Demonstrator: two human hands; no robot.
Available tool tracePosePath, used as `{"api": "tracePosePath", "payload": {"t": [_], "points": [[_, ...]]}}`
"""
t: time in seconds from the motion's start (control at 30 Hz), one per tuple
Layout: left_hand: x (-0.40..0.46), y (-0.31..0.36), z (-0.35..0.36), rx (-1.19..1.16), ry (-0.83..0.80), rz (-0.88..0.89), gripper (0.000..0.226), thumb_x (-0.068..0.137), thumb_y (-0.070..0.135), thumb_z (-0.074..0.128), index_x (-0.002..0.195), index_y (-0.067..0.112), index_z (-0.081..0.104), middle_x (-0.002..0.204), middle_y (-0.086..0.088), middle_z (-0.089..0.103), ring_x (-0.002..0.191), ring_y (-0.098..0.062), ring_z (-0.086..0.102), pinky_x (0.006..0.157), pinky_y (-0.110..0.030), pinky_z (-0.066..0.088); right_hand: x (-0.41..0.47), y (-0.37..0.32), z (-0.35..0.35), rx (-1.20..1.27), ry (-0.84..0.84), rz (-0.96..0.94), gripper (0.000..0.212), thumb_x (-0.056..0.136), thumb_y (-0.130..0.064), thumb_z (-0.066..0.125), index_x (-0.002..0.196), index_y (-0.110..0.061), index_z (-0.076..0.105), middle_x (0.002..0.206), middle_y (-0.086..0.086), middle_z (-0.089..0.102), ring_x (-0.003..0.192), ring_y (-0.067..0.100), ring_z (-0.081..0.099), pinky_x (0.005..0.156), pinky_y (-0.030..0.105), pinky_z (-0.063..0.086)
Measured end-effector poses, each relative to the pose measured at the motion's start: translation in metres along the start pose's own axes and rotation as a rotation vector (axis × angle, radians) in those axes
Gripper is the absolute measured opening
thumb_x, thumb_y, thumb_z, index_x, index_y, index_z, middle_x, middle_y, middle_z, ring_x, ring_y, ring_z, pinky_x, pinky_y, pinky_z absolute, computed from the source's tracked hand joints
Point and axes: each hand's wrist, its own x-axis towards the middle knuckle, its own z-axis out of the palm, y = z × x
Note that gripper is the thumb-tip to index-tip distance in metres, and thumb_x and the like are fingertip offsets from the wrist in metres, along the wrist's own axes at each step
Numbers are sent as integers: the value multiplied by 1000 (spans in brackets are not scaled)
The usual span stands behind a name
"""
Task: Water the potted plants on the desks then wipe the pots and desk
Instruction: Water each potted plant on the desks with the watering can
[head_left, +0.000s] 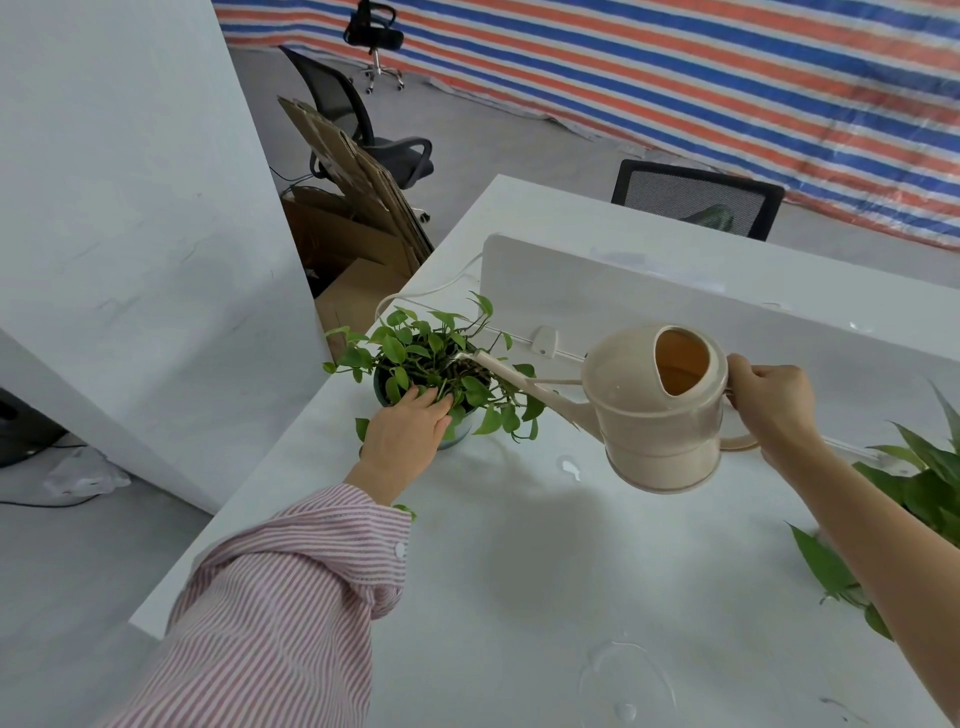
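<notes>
From the head camera, the right hand (769, 402) grips the handle of the cream watering can (660, 415), its spout tipped into the small potted plant (431, 369) on the white desk (519, 597). The left hand (408, 434) (fingers fairly straight) rests against the pot's rim, among the leaves.

Bright diffuse light, soft shadows on desk (519, 597), wide-angle edge distortion.

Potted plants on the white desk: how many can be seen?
2. One small leafy potted plant stands at the desk's far left corner, under the watering can's spout. A second plant sits at the right edge, its pot cut off from view.
</notes>
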Motion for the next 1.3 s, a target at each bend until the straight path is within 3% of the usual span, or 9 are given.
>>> {"api": "tracePosePath", "payload": {"t": [0.13, 0.3, 0.47, 0.6, 0.77, 0.97, 1.03, 1.17, 1.3], "points": [[0, -1, 0, 3, 5, 6, 40, 100, 28, 34, 139, 20, 42, 144, -4, 44, 136, -23, 35, 92, -39, 47, 0, 0, -1, 9, 23, 16, 40, 83, -19, 46, 47, -10, 30, 46, 4, 23, 51, 19, 19, 51, 30, 18], [0, -1, 2, -29, 24, 17, 39, 99, 25, 39, 136, 17, 47, 140, -6, 48, 133, -26, 40, 88, -41, 50, -1, -2, -1, 16, 28, 31, 42, 82, -18, 45, 45, -11, 27, 27, -8, 16, 50, 19, 17, 50, 30, 16], [-2, -3, 5, -63, 108, 57, 30, 92, 18, 55, 120, 11, 62, 122, -11, 63, 117, -33, 56, 70, -43, 55, -2, -5, 3, 11, 42, 18, 46, 83, -16, 45, 43, -13, 24, 40, -1, 19, 49, 19, 18, 51, 30, 17], [-1, -2, 4, -75, 106, 52, 33, 95, 20, 49, 126, 11, 58, 129, -11, 58, 124, -31, 50, 77, -44, 53, -4, -8, 6, 5, 49, 27, 46, 83, -16, 45, 41, -13, 25, 36, -5, 18, 49, 18, 18, 51, 29, 17], [-2, -2, 6, -64, 92, 44, 35, 97, 22, 44, 130, 13, 53, 134, -9, 54, 129, -29, 45, 82, -43, 52, -5, -8, 9, -3, 28, 26, 43, 83, -19, 45, 44, -12, 26, 49, 4, 21, 51, 19, 19, 52, 30, 18], [-3, -2, 7, -50, 110, 33, 36, 98, 22, 43, 132, 14, 52, 136, -8, 52, 130, -28, 43, 82, -42, 51, -9, -10, 11, -2, 11, 21, 43, 83, -19, 45, 44, -12, 27, 50, 4, 22, 51, 19, 19, 52, 30, 17], [-4, -2, 6, -42, 132, 43, 35, 96, 21, 48, 129, 13, 55, 132, -9, 56, 126, -29, 48, 78, -41, 53, -10, -10, 12, -3, 8, 21, 42, 82, -20, 46, 45, -11, 28, 51, 5, 23, 51, 19, 19, 52, 30, 18], [-7, -2, 4, 13, 202, 96, 30, 75, 15, 76, 104, 13, 71, 102, -8, 72, 97, -28, 67, 51, -32, 55, -12, -12, 15, 7, -5, 16, 38, 82, -20, 47, 49, -9, 31, 52, 6, 23, 52, 19, 19, 51, 30, 17], [-10, -3, 9, 24, 264, 115, 33, 69, 13, 79, 102, 12, 72, 99, -8, 72, 93, -27, 69, 48, -31, 54, -14, -16, 17, 20, -23, 7, 39, 83, -20, 47, 49, -10, 30, 52, 6, 23, 51, 19, 18, 52, 30, 17]]}}
